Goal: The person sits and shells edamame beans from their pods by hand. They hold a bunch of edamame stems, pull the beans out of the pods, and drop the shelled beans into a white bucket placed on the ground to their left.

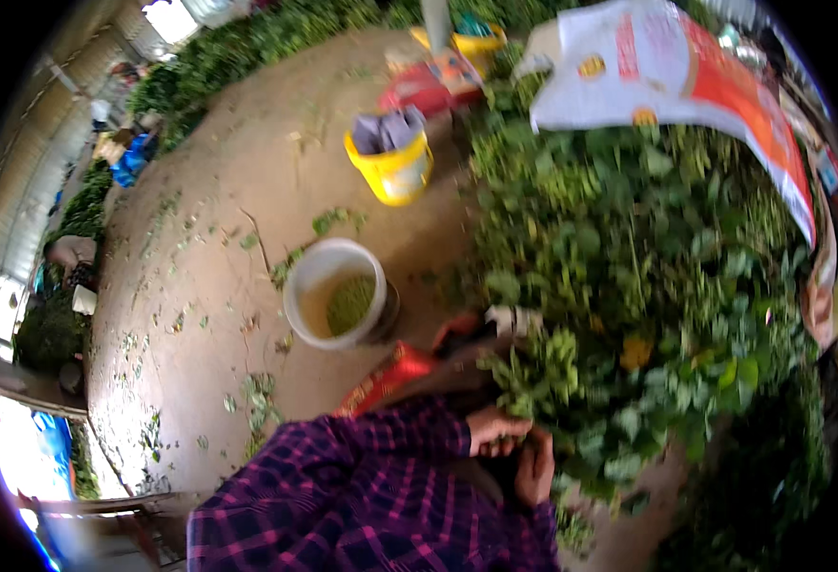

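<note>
My left hand (pixel 501 432), below a purple plaid sleeve, has its fingers curled at the lower end of a leafy green plant with pod clusters (pixel 544 368). Close beside it is my right hand (pixel 535 468), its back partly towards the camera. The fingertips of both hands nearly meet, and what lies between them is too small and blurred to make out. Against my legs rests a large heap of leafy green plants (pixel 641 286), which look like bean plants. On the floor ahead to my left stands a whitish plastic bucket (pixel 303 314) with small green pods or beans (pixel 351 304) inside.
A yellow bucket (pixel 394 175) holding grey cloth (pixel 390 132) stands farther off. Near it are a red bag (pixel 419 89) and another yellow bucket (pixel 487 48). A printed white-and-orange sack (pixel 648 68) covers part of the heap. Loose leaves litter the floor (pixel 197 264).
</note>
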The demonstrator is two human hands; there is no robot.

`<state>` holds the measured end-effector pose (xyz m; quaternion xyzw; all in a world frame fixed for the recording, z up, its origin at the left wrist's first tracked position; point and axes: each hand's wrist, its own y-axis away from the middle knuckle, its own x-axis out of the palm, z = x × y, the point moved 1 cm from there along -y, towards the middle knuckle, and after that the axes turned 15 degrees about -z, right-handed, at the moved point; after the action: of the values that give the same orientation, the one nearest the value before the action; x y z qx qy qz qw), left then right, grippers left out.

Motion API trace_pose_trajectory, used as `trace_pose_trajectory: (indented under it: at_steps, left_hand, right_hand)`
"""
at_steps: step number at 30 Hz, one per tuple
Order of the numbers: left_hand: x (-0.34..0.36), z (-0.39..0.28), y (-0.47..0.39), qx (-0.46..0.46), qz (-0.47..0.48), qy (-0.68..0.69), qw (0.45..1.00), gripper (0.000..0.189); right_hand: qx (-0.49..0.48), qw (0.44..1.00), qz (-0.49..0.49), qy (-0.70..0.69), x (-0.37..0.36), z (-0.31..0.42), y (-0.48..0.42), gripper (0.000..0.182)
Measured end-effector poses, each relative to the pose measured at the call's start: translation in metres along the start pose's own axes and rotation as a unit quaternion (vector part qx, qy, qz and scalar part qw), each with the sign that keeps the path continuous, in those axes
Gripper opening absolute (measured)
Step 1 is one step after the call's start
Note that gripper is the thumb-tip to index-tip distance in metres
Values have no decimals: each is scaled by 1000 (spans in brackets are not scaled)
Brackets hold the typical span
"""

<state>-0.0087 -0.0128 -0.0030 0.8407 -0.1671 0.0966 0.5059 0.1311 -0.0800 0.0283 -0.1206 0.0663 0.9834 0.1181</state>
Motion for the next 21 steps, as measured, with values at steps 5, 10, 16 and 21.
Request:
trace_pose_trajectory:
  at_steps: [5, 10, 16, 21]
  left_hand:
    - [9, -1, 15, 188, -74, -76, 976, 19]
    - [10, 0, 24, 186, -53, -37, 980, 15]
    - [4, 3, 25, 147, -48, -30, 987, 16]
    - [5, -3, 26, 93, -57, -9, 994, 12]
  right_hand:
    - [2, 999, -27, 22, 1, -7, 1, 26]
    - [32, 998, -43, 31, 1, 4, 8, 24]
    - [47, 997, -59, -8, 6, 1, 12, 24]
    - [90, 994, -60, -15, 1, 11, 16, 24]
